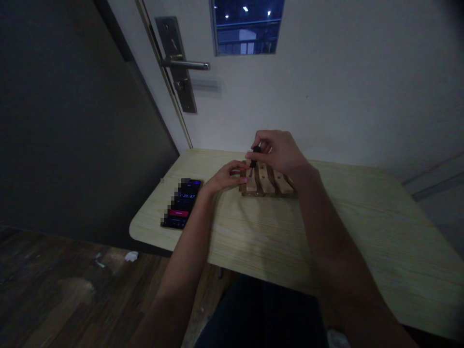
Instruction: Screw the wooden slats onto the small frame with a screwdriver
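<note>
A small wooden slatted pallet (270, 182) lies on the light wooden table (275, 232). My right hand (279, 151) hovers over its left end, fingers pinched round a small black screwdriver (254, 157) held upright with its tip on the left slat. My left hand (226, 177) rests on the table at the pallet's left side, fingers curled against the wood and steadying it. What the screwdriver tip touches is too small to make out.
A phone (182, 203) with a lit timer screen lies near the table's left edge. Behind the table is a white door (326, 82) with a metal lever handle (184, 63) and a small window (247, 26). Dark wood floor shows at lower left.
</note>
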Demonstrator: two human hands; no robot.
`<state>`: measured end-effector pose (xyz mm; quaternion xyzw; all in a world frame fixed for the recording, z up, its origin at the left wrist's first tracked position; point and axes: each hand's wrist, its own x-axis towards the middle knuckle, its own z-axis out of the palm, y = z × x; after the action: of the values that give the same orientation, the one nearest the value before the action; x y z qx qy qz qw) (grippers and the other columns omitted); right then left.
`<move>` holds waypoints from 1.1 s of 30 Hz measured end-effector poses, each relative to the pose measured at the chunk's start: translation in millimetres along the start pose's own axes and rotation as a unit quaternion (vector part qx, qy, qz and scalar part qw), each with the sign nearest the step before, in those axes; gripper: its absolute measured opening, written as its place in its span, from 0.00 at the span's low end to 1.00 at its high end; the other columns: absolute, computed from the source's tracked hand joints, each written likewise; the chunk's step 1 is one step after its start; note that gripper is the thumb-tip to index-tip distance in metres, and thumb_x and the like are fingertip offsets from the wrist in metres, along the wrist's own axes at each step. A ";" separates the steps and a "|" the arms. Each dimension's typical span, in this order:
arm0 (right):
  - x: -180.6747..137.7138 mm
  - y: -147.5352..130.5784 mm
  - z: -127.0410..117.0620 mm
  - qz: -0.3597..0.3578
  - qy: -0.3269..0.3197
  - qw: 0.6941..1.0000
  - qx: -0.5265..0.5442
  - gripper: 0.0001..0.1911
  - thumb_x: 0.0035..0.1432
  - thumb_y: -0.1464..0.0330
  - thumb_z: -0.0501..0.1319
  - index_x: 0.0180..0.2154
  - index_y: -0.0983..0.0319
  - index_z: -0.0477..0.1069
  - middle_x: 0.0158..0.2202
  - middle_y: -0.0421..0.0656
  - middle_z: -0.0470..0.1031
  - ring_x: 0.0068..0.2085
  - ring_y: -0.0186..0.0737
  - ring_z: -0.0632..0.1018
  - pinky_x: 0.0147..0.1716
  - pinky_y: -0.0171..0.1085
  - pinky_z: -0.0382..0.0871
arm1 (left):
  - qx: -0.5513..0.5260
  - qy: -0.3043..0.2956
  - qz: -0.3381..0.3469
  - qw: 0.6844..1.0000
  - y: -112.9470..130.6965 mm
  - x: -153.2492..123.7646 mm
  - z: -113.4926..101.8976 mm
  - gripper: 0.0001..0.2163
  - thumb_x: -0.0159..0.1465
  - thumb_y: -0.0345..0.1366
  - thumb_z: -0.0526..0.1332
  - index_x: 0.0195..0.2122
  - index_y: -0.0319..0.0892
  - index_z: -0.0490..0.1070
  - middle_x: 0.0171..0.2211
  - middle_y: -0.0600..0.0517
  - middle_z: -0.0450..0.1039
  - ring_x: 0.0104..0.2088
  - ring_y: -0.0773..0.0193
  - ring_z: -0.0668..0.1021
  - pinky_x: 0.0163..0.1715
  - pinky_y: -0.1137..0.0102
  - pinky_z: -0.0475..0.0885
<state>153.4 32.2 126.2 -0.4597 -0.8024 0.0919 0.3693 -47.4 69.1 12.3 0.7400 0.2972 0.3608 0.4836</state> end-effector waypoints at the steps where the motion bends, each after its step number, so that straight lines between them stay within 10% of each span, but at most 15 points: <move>1: -0.3 -0.1 1.3 0.005 0.004 1.000 -0.013 0.15 0.49 0.61 0.72 0.25 0.59 0.68 0.23 0.36 0.70 0.26 0.33 0.68 0.30 0.36 0.60 | 0.002 -0.001 -0.001 1.000 -0.1 0.0 -0.1 0.26 0.51 0.52 0.73 0.45 0.42 0.74 0.52 0.45 0.73 0.55 0.55 0.74 0.60 0.57 0.67; 17: -4.3 4.0 -3.0 -0.034 -0.046 0.987 0.153 0.13 0.53 0.66 0.66 0.42 0.60 0.76 0.45 0.46 0.79 0.45 0.43 0.78 0.34 0.37 0.72 | -0.005 0.024 -0.009 1.000 1.7 0.6 2.3 0.29 0.47 0.57 0.74 0.43 0.41 0.75 0.49 0.46 0.73 0.53 0.54 0.75 0.58 0.57 0.68; 33: -3.0 0.7 3.3 0.040 0.033 0.999 -0.013 0.18 0.48 0.61 0.73 0.24 0.59 0.64 0.24 0.37 0.70 0.26 0.34 0.69 0.29 0.37 0.61 | 0.005 0.001 -0.006 1.000 6.7 -1.1 1.3 0.27 0.51 0.53 0.73 0.45 0.41 0.74 0.52 0.45 0.73 0.55 0.54 0.74 0.60 0.56 0.66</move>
<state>152.5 30.8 121.9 -0.4988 -0.7721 0.0806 0.3854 -46.4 65.2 17.9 0.7404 0.3038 0.3574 0.4814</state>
